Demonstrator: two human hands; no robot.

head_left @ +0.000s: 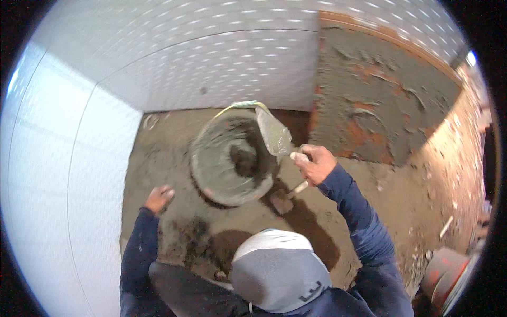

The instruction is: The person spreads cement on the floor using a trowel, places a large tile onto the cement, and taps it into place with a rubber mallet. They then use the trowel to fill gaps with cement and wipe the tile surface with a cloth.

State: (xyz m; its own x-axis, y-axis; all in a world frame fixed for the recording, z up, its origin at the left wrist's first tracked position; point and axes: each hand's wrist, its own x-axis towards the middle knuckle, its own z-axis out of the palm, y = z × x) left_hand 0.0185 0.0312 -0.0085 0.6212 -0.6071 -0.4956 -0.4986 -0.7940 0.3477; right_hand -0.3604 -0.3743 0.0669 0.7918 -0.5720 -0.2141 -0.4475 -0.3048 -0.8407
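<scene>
Fingers of the right hand (317, 165) wrap tight round the handle end of a leaf-shaped grey metal trowel (274, 134), just right of centre frame. Grip itself mostly hidden inside the fist. Blade points up-left, over the right rim of a round, mortar-caked tub (203, 177) at mid-frame; can't tell if blade and rim touch.

Left hand (160, 198), left of centre and lower down: fingers loosely bent, well apart from the trowel. Palm hidden, so can't tell if it's holding anything.

Handling, my read: trowel is light by itself, blade stiff, heavier at the tip once loaded. Blade looks wet and shiny, so slick; bad place to grab. Take the handle, full fist, thumb forward near the neck as now. Not fragile, but a wet grip could twist.

Wet grey mortar (227, 182) lining the tub should be soft, heavy, sticky; needs a blade, not fingers. Tub likely heavy, best held by the rim at two opposite sides.

Second tool with a pale handle (300, 186) lies on the floor just below the right hand; grab by that handle. Orange-red panel smeared with grey mortar (380, 95) sits upper right.
</scene>
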